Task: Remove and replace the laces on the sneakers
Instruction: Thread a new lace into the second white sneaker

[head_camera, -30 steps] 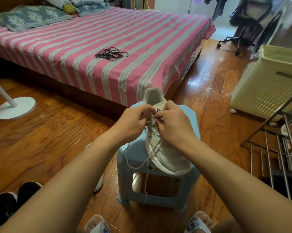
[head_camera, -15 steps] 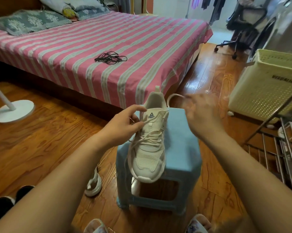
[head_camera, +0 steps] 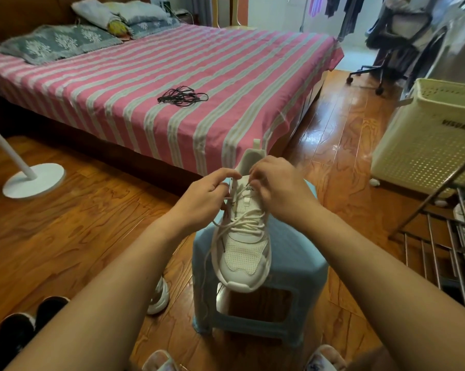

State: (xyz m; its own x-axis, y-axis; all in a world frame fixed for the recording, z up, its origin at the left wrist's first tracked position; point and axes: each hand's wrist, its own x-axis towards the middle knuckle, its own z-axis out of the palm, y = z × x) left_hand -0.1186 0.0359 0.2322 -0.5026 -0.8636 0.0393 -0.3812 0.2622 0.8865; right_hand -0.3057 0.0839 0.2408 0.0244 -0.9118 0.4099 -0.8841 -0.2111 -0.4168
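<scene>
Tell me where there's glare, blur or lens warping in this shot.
Head view: window light glares off the wood floor right of the bed; the wide lens bows the laundry basket at the frame edge; the chair looks soft; the sneaker and both hands are sharp.

Right hand (head_camera: 278, 192), out to the side above the stool (head_camera: 301, 266) half a second ago, is back at the top of the white sneaker (head_camera: 243, 247), fingers curled at the tongue next to the left hand (head_camera: 203, 195). Left hand now sits at the left edge of the collar, pinching the lace (head_camera: 236, 223). Sneaker toe points more straight toward the camera than one second ago.
</scene>
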